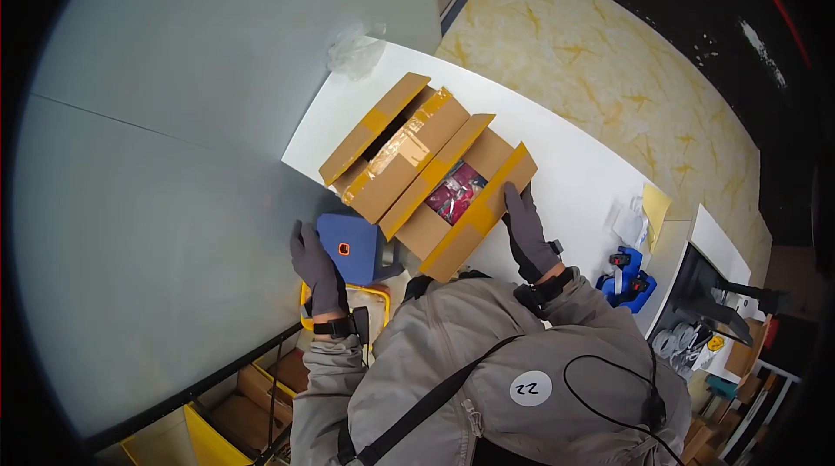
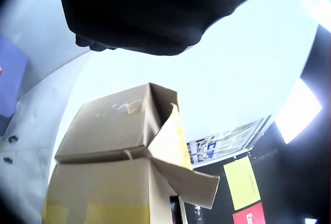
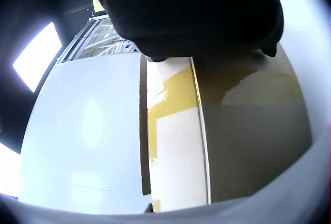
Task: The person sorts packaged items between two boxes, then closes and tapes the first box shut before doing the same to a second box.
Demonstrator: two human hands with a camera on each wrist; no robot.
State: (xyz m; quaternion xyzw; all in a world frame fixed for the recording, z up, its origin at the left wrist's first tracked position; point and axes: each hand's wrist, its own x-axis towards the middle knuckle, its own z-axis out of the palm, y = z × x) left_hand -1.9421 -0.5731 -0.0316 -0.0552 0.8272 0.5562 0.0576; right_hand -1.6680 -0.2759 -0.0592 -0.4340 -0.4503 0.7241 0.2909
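Observation:
Two open cardboard boxes stand side by side on a white table (image 1: 574, 196). The nearer box (image 1: 417, 236) has its flaps raised and holds dark pink items in clear plastic (image 1: 457, 192). Yellow-brown tape runs along the farther box (image 1: 404, 149), whose flap stands up over a dark inside. My gloved right hand (image 1: 529, 236) touches the nearer box's right flap (image 3: 176, 146); in the right wrist view it covers the flap's top. Holding nothing, my gloved left hand (image 1: 317, 270) is in the air beside a blue stool (image 1: 344, 249), apart from the boxes, its fingers relaxed.
A crumpled clear plastic bag (image 1: 355, 50) lies at the table's far corner. Blue tape dispensers (image 1: 626, 279) sit at the right, near a monitor (image 1: 696, 292). A grey wall panel (image 1: 174, 205) closes off the left side, above yellow-edged bins (image 1: 209, 436).

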